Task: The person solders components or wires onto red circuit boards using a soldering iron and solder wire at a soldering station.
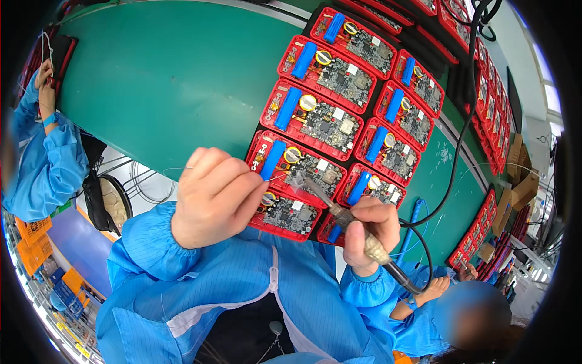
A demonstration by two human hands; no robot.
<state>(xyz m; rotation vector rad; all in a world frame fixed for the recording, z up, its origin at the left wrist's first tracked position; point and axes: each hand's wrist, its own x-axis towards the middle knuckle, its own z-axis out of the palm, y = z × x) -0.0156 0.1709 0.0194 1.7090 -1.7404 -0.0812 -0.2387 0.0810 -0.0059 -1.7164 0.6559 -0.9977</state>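
My right hand (371,227) grips a soldering iron (341,215), which slants up and left to a circuit board (324,171) in a red housing (257,148). Pale smoke rises around the tip and blurs the exact contact point. Pinched in my left hand (212,197) is a thin solder wire (279,177), its end close to the iron's tip. That housing also holds a blue cylindrical battery (273,159) and a round coin cell (292,155). Partly under my hands, a nearer red housing (276,230) holds a similar board.
Several more red housings (309,130) with boards stand in two rows on the green table (170,79). A black cable (465,127) loops down the right side, near a blue tube (413,224). Co-workers in blue sleeves sit at left (60,158) and lower right (394,330).
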